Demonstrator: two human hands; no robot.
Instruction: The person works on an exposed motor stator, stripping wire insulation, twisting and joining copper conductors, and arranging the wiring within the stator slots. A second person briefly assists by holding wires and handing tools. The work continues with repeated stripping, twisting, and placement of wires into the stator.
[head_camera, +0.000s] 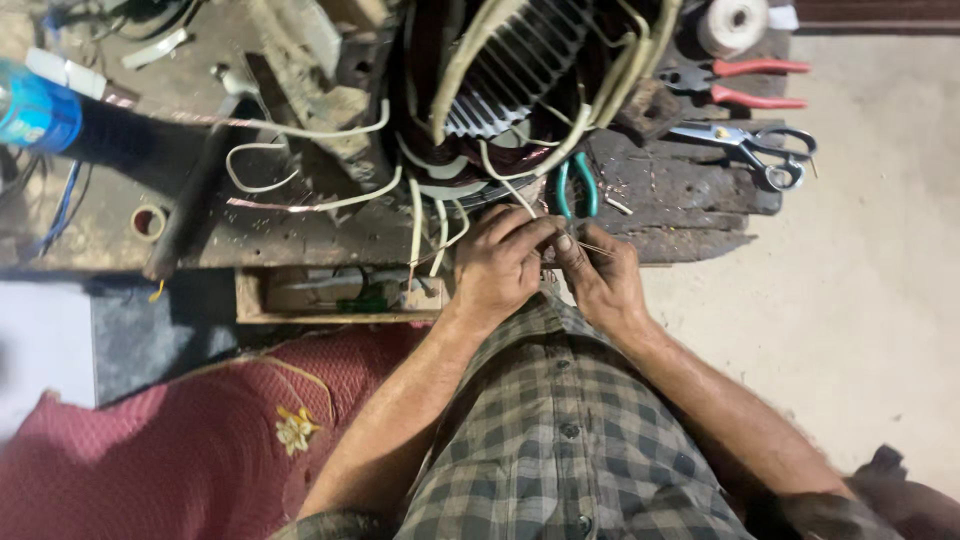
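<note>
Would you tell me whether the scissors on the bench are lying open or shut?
Shut: the scissors lie flat on the workbench, blades together in one point, handle loops side by side.

A blue cylindrical plastic container (38, 108) with a glossy label wrapped around it lies on its side at the bench's far left edge, blurred, possibly a bottle; no signs or screens show anywhere else.

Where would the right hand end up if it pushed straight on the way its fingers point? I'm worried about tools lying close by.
The right hand points up and slightly left, toward the bench. It would probably meet the green-handled pliers first, then the motor stator beyond; depth is unclear.
</note>
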